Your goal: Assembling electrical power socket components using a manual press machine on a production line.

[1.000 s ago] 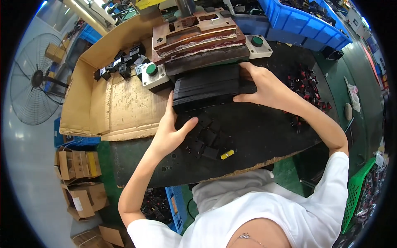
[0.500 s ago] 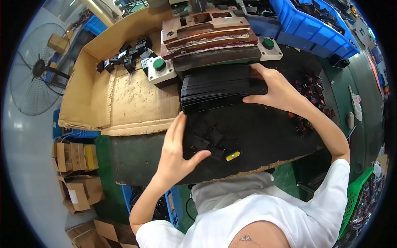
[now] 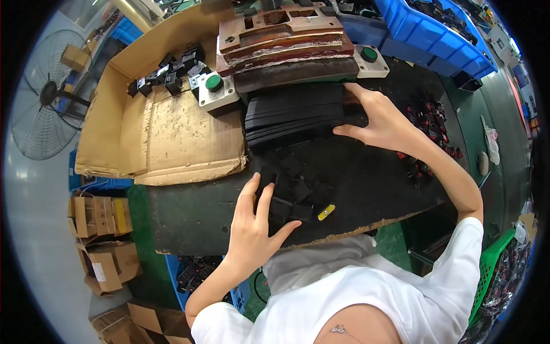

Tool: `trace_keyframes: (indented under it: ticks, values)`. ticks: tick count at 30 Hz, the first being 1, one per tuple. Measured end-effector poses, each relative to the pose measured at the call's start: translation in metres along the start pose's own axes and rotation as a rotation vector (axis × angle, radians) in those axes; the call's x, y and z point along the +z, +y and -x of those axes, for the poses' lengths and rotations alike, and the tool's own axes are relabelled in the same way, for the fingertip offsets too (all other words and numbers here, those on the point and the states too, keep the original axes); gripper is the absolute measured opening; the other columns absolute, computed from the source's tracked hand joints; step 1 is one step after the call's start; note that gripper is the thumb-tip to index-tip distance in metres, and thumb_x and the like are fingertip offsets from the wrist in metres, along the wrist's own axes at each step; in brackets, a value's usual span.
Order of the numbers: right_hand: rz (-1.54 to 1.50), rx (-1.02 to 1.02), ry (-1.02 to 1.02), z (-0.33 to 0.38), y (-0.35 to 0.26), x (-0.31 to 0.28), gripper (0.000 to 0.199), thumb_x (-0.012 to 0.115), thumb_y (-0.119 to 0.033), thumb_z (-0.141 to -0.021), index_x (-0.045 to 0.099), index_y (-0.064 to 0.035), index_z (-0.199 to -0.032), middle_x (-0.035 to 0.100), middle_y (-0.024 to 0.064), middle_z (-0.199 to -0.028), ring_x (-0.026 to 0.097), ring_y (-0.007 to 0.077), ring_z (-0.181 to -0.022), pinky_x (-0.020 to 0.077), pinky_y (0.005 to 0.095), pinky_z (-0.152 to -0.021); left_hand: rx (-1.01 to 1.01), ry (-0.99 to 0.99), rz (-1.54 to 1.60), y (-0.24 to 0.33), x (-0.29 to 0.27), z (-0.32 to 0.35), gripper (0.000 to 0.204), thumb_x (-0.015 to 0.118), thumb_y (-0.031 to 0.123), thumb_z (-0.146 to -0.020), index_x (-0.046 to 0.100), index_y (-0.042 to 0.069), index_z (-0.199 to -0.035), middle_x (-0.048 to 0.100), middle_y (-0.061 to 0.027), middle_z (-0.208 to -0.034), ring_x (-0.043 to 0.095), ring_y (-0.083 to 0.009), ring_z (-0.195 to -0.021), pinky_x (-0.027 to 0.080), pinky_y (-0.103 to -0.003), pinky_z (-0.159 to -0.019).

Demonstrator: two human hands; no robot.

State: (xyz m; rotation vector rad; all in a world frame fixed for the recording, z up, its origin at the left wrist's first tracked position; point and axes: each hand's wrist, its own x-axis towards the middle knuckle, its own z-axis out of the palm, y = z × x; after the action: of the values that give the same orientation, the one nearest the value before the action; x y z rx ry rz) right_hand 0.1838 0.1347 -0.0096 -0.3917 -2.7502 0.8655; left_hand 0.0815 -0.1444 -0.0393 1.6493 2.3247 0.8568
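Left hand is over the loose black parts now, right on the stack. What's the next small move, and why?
Probably close the left hand on one of the black parts: its fingers are spread over the pile, open, and hold nothing. The right hand rests on the black stack under the press, so it looks occupied steadying that.

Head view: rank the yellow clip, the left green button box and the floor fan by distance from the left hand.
From the left hand:
1. Yellow clip, just right of it on the black mat.
2. Left green button box, ahead, beside the press.
3. Floor fan, far left, off the bench.
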Motion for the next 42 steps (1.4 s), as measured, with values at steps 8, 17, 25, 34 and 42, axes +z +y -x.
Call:
trace_keyframes:
  ticks: [8,17,25,34,42]
  values:
    - [0.013,-0.013,0.025,0.002,0.005,0.003,0.063,0.073,-0.021,-0.069,0.042,0.0131,-0.111,0.058,0.0259,-0.100,0.058,0.0330,-0.096,0.0447,0.0352,-0.084,0.154,0.120,0.121,-0.003,-0.016,-0.016,0.082,0.079,0.032,-0.062,0.039,-0.004,-0.123,0.035,-0.0208,-0.130,0.036,-0.0379,-0.120,0.029,-0.046,-0.101]
    - [0.029,-0.051,-0.007,0.002,0.006,0.006,0.060,0.071,-0.027,-0.072,0.042,0.0138,-0.105,0.057,0.0306,-0.085,0.057,0.0412,-0.087,0.0482,0.0389,-0.073,-0.120,-0.027,0.565,-0.072,-0.018,-0.101,0.077,0.076,0.012,-0.066,0.033,-0.008,-0.127,0.041,-0.0188,-0.122,0.042,-0.0281,-0.116,0.033,-0.035,-0.100]
    - [0.013,0.032,-0.062,-0.003,-0.004,0.013,0.064,0.072,-0.013,-0.070,0.036,0.0127,-0.117,0.056,0.0299,-0.092,0.055,0.0402,-0.093,0.0458,0.0371,-0.078,-0.056,0.054,0.098,-0.062,-0.003,-0.108,0.087,0.080,0.021,-0.059,0.030,-0.005,-0.125,0.037,-0.0191,-0.118,0.031,-0.0360,-0.116,0.028,-0.039,-0.100]
    - [-0.119,-0.011,-0.021,-0.007,0.008,0.010,0.070,0.079,-0.020,-0.065,0.039,0.0072,-0.115,0.056,0.0220,-0.105,0.057,0.0297,-0.099,0.0432,0.0351,-0.089,-0.056,0.064,0.299,-0.077,-0.011,-0.114,0.075,0.083,0.019,-0.056,0.042,0.000,-0.115,0.047,-0.0154,-0.106,0.048,-0.0277,-0.102,0.041,-0.036,-0.089]
    - [-0.137,-0.047,-0.022,-0.009,0.011,0.008,0.068,0.080,-0.022,-0.062,0.042,0.0058,-0.112,0.058,0.0203,-0.102,0.057,0.0282,-0.099,0.0421,0.0345,-0.090,0.042,0.064,0.204,-0.070,-0.022,-0.120,0.065,0.084,0.022,-0.053,0.051,-0.002,-0.103,0.054,-0.0110,-0.091,0.054,-0.0216,-0.086,0.045,-0.031,-0.078]
